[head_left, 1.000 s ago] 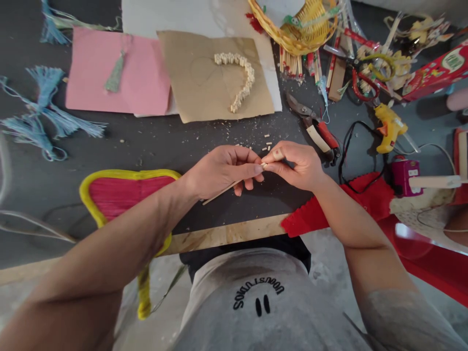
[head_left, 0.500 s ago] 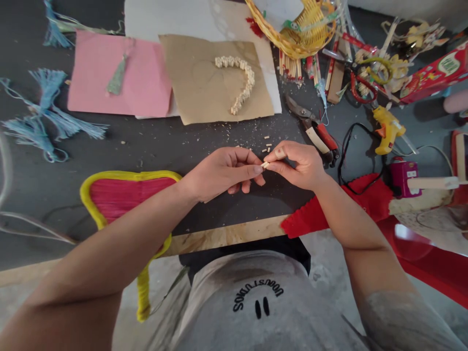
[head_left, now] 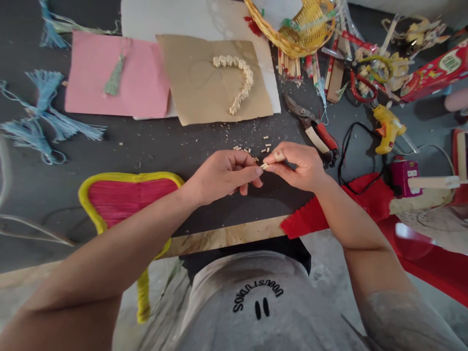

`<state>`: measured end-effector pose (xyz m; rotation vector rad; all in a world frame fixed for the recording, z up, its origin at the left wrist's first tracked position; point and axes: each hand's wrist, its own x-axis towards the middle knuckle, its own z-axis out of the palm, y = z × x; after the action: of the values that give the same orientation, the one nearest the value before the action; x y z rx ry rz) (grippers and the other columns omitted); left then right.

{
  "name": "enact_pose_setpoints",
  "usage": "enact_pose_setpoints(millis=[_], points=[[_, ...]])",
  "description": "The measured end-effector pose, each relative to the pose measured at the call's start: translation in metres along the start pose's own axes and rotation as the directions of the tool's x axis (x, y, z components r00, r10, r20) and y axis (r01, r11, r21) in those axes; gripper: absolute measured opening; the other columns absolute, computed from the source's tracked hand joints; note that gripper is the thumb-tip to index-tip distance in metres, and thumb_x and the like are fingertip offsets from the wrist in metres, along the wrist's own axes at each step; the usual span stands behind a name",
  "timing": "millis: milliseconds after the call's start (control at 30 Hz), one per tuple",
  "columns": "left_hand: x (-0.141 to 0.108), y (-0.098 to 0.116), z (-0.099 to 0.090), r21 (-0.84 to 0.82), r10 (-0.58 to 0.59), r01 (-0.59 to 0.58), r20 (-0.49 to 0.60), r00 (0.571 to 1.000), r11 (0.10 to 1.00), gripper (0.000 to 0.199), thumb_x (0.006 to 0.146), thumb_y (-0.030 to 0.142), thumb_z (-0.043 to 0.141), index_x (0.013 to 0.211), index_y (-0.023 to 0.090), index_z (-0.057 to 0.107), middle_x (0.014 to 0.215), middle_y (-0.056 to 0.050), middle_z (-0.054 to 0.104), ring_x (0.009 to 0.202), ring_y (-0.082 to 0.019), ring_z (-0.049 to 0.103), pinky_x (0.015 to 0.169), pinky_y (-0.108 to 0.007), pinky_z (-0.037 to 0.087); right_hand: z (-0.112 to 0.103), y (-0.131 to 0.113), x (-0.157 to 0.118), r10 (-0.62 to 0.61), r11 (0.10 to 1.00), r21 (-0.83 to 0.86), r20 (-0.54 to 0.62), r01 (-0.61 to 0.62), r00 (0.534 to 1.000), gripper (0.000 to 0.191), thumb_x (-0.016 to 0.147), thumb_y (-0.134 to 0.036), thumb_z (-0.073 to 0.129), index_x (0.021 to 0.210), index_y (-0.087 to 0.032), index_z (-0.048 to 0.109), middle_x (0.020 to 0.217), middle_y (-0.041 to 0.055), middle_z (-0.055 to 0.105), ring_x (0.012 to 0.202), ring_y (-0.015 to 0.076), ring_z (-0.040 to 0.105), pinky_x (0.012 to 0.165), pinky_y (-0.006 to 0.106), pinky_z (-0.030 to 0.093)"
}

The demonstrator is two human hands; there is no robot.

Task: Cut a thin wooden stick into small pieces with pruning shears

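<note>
Short pale wooden stick pieces [head_left: 263,166] are pinched between my fingertips at the middle of the view. My left hand [head_left: 228,175] grips them from the left, thumb against forefinger. From the right, my right hand [head_left: 297,165] pinches the same small pieces, with a plaster-like patch on one finger. How many pieces are held I cannot tell. Several loose cut pieces [head_left: 268,145] lie on the dark table just beyond my fingers. A curved chain of glued stick pieces [head_left: 245,80] rests on a brown paper sheet [head_left: 197,83] farther back.
Pruning shears [head_left: 310,126], a yellow glue gun [head_left: 388,127] with its cable, and red scissors [head_left: 361,87] lie to the right. At the back stands a yellow wicker basket [head_left: 263,24]. Blue tassels [head_left: 47,112], pink paper [head_left: 91,73] and a yellow-edged fan [head_left: 120,195] are on the left.
My left hand's fingers have curled in a little, and more loose pieces show behind them. Both hands stay together, holding the small stick pieces.
</note>
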<state>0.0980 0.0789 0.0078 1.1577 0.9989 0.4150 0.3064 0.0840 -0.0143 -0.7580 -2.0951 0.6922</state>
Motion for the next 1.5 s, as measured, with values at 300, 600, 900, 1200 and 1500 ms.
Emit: enact_pose_setpoints(millis=[300, 600, 900, 1200, 1500], points=[[-0.002, 0.000, 0.000, 0.110, 0.035, -0.032, -0.021, 0.999, 0.993, 0.021, 0.084, 0.033, 0.064, 0.074, 0.014, 0.066, 0.055, 0.000, 0.066, 0.043, -0.005, 0.049, 0.040, -0.015, 0.034, 0.000, -0.001, 0.000, 0.009, 1.000, 0.000, 0.009, -0.009, 1.000, 0.005, 0.089, -0.024, 0.065, 0.089, -0.019, 0.067, 0.081, 0.0020, 0.072, 0.074, 0.0127, 0.067, 0.068, 0.025, 0.055], [-0.002, 0.000, 0.001, 0.111, 0.064, -0.060, -0.035, 0.997, 0.992, 0.019, 0.082, 0.029, 0.063, 0.072, 0.013, 0.066, 0.070, -0.005, 0.073, 0.046, -0.005, 0.050, 0.043, -0.016, 0.037, 0.001, -0.001, 0.000, 0.020, 1.000, 0.007, 0.009, -0.020, 1.000, 0.006, 0.089, -0.024, 0.066, 0.089, -0.019, 0.068, 0.082, 0.0026, 0.072, 0.075, 0.0132, 0.068, 0.071, 0.026, 0.056], [0.001, -0.003, 0.000, 0.073, 0.075, -0.072, -0.038, 0.997, 0.995, 0.018, 0.082, 0.028, 0.064, 0.070, 0.014, 0.066, 0.069, -0.004, 0.073, 0.044, -0.005, 0.048, 0.042, -0.016, 0.036, 0.001, 0.001, 0.000, 0.008, 1.000, -0.022, 0.014, -0.008, 1.000, 0.005, 0.089, -0.024, 0.065, 0.090, -0.019, 0.068, 0.083, 0.0026, 0.073, 0.075, 0.0133, 0.068, 0.069, 0.026, 0.055], [0.003, -0.003, -0.003, -0.010, 0.030, -0.030, -0.057, 0.998, 0.999, 0.020, 0.081, 0.029, 0.065, 0.068, 0.014, 0.064, 0.069, -0.005, 0.072, 0.043, -0.004, 0.045, 0.040, -0.016, 0.033, -0.003, 0.006, -0.001, 0.002, 0.998, -0.070, -0.023, -0.004, 1.000, 0.004, 0.089, -0.020, 0.063, 0.089, -0.019, 0.067, 0.082, 0.0030, 0.072, 0.073, 0.0133, 0.067, 0.066, 0.026, 0.055], [0.007, -0.007, -0.006, -0.103, 0.029, -0.033, -0.044, 0.999, 0.994, 0.021, 0.081, 0.028, 0.066, 0.065, 0.013, 0.063, 0.067, -0.005, 0.072, 0.041, -0.003, 0.043, 0.038, -0.015, 0.031, -0.010, 0.012, -0.002, 0.074, 0.978, -0.190, -0.055, -0.083, 0.996, 0.011, 0.090, -0.021, 0.057, 0.094, -0.019, 0.067, 0.085, 0.0036, 0.070, 0.073, 0.0137, 0.065, 0.065, 0.027, 0.054]])
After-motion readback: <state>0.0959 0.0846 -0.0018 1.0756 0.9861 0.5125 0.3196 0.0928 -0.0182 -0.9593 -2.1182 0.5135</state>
